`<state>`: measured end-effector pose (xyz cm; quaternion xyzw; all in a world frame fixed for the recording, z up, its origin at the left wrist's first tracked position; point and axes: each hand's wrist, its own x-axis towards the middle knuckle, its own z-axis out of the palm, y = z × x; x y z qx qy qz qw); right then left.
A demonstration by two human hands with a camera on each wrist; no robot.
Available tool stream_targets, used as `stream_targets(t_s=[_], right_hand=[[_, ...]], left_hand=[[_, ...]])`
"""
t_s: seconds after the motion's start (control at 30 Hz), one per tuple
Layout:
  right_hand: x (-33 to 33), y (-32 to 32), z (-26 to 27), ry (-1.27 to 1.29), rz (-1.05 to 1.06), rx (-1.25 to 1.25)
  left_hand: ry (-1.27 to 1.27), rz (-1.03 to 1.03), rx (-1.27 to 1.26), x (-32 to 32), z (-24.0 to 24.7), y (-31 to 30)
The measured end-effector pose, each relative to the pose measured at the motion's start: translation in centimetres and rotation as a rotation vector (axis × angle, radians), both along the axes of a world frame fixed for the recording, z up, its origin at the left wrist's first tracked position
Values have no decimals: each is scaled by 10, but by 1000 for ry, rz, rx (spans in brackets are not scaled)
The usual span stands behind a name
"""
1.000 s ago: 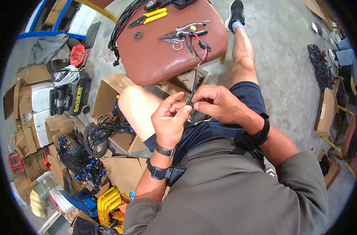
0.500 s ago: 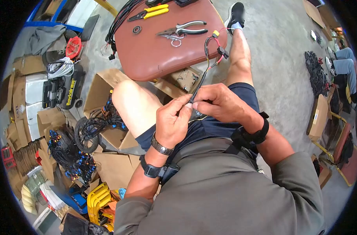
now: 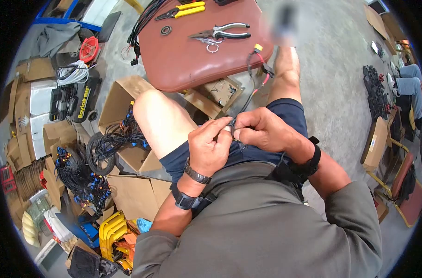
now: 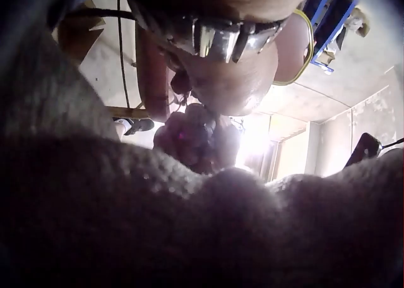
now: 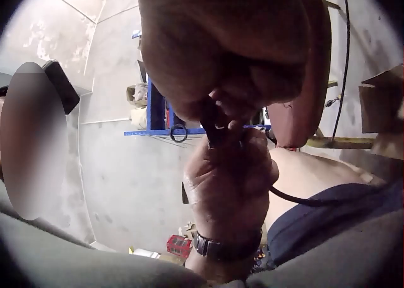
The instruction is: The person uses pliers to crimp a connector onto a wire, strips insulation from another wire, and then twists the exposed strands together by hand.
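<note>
Above the lap in the head view, both hands meet at a dark wire harness [image 3: 248, 103]. My left hand [image 3: 209, 144] pinches it between thumb and forefinger. Close against it, my right hand [image 3: 264, 130] pinches the harness with curled fingers. From there the harness runs up toward the stool, ending in a yellow connector [image 3: 258, 47], with a black holder [image 3: 268, 70] on its red wire. In the right wrist view a black cable [image 5: 297, 198] trails away beside the left hand [image 5: 227, 187]. The fingers hide the gripped stretch of wire.
On the brown padded stool [image 3: 174, 69] lie long-nose pliers [image 3: 229, 32], small scissors [image 3: 210, 44], yellow-handled pliers [image 3: 183, 10] and a ring-shaped bearing [image 3: 165, 30]. A cardboard box [image 3: 111, 106] with wire bundles stands left of the knee. More wire bundles [image 3: 83, 180] lie farther left.
The harness's connector end has swung right, off the pliers to the stool's right edge. The left hand's raised fingers have folded in. Both hands stay together over the lap.
</note>
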<state>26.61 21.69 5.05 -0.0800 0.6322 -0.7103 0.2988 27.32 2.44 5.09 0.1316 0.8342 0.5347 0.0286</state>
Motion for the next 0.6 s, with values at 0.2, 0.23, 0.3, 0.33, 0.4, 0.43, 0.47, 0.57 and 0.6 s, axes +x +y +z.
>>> stream_targets(t_s=[0.2,0.23,0.3,0.33,0.4,0.43,0.47,0.57,0.6], right_hand=[[4,5,4,-67,19,-54],[4,7,7,-71,28,-47],[3,9,8,-83,47,-63],[3,10,9,-94,55,-86],[2,12,12,-101,69,-115],[2,12,16,-100,76,-123],[2,13,18,-98,84,-131],[2,16,20,-131,115,-169],[1,16,23,-145,111,-168]], left_hand=[[-68,-16,83,-2,0,0],[-61,-22,88,-2,1,0],[-54,-37,88,-3,1,0],[-55,-47,83,-3,1,-1],[-57,-67,80,-4,2,-1],[-61,-77,79,-4,3,-2],[-63,-85,79,-4,3,-2],[-18,-93,85,-3,6,-3],[-16,-100,95,-4,8,-3]])
